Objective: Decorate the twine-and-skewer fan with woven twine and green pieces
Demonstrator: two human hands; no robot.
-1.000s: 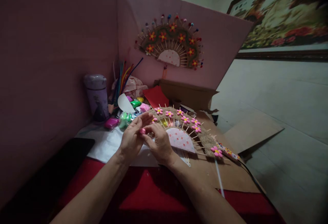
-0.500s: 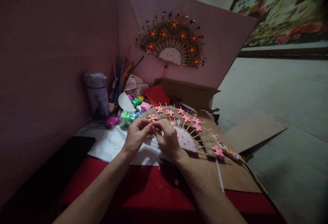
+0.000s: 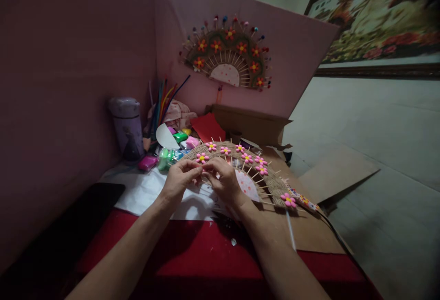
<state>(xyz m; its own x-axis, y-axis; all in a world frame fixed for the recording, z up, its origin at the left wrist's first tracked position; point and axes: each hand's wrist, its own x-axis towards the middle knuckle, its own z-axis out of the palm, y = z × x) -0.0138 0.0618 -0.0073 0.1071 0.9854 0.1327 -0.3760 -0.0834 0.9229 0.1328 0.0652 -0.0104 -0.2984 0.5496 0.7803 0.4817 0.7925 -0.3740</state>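
A half-round fan of woven twine and toothpicks lies on the table, dotted with pink clay flowers along its arc. My left hand and my right hand meet at the fan's left end, just below a pink flower. Both hands have their fingertips pinched together there. What sits between the fingertips is too small to make out. The fan's dotted pink centre shows beside my right hand.
A finished fan with red flowers hangs on the pink board behind. A purple bottle, pipe cleaners, clay packets, red paper and a cardboard box crowd the back. White paper lies left; a dark slab beside it.
The pink clay bit held between my hands one second ago is no longer seen. A pink flower now shows at the fan's left end. Both hands have moved up to that edge, fingertips pinched.
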